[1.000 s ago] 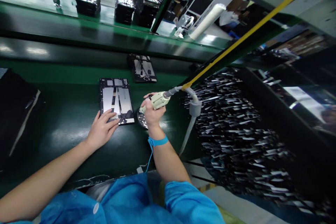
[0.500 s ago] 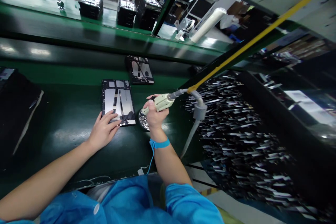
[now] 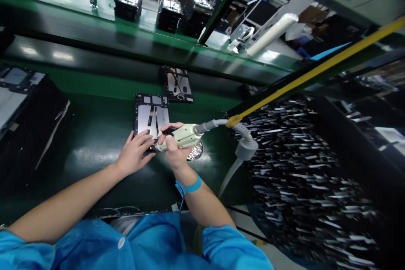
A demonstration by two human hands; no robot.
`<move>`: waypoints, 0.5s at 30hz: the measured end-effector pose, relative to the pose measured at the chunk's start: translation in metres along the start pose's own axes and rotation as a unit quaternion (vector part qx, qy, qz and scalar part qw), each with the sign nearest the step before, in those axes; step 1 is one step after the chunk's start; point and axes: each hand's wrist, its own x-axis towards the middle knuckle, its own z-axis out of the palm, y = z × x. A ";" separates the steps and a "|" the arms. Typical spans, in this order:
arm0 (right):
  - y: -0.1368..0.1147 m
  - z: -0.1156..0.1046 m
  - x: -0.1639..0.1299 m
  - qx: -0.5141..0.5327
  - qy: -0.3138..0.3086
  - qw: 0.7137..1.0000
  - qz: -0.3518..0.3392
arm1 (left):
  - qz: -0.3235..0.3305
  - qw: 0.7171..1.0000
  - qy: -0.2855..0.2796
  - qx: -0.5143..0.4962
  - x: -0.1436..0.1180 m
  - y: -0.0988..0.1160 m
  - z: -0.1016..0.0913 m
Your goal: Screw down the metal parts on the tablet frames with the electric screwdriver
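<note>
A green conveyor belt (image 3: 95,135) filled the left and middle of the frame, with a darker raised rail (image 3: 126,46) crossing above it toward the upper right. A dark bin of small metal parts (image 3: 300,168) took up the right side. At the far left edge lay a large black tray (image 3: 28,109). A yellow cable (image 3: 316,69) ran from the upper right down to the centre, meeting a grey coiled hose (image 3: 243,145).

Near the centre of the belt sat an opened tablet back (image 3: 151,117), silver panels up, and a second tablet (image 3: 177,84) lay just beyond it, closer to the rail. Stacked black units (image 3: 164,10) stood along the top of the frame.

The right hand (image 3: 173,152), blue strap (image 3: 189,186) at the wrist, was clenched around a pale electric screwdriver (image 3: 180,136), its tip pointing left over the tablet back's lower edge. The left hand (image 3: 135,154) rested flat and open, fingertips pressed on the tablet back's lower left corner, grasping nothing. A small round dish of screws (image 3: 196,151) lay just right of the right hand, partly hidden by it.
</note>
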 end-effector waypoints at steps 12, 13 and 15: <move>0.005 0.003 0.001 0.000 0.009 1.000 0.013 | -0.009 1.000 -0.009 -0.009 0.001 0.001 -0.001; 0.006 0.003 0.000 -0.002 0.004 1.000 0.015 | -0.009 1.000 -0.009 -0.010 0.001 0.001 -0.001; 0.007 0.002 -0.001 -0.004 -0.010 1.000 0.018 | -0.009 1.000 -0.008 -0.008 0.001 0.002 -0.002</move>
